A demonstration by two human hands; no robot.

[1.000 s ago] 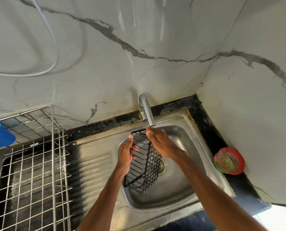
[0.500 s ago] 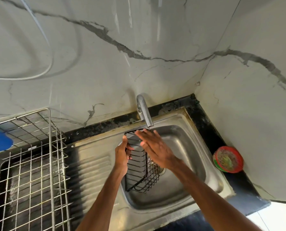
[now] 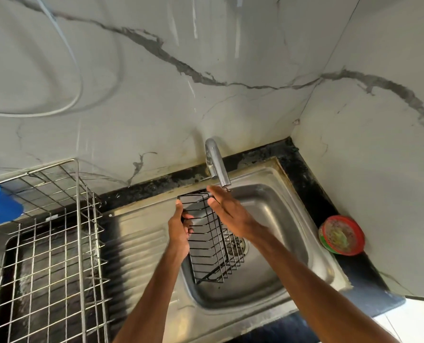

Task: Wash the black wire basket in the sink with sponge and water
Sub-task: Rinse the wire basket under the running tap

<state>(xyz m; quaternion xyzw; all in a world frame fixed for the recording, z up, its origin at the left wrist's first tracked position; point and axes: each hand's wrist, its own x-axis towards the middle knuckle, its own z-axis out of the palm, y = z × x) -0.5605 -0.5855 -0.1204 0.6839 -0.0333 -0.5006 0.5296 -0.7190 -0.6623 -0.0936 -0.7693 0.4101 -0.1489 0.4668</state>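
left hand (image 3: 180,229) grips basket (image 3: 216,258); right hand (image 3: 227,214) flat, fingers (image 3: 215,192) straight; both forearms extended.

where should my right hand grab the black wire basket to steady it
Take the right long rim of the black wire basket, near its upper end, coming from the right. It stands on end, tilted, in the sink, and the left hand grips the left edge, so an opposite hold would likely steady it. The right hand hovers open there.

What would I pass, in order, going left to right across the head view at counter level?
Blue plastic cup → silver wire dish rack → black wire basket → round red-rimmed dish.
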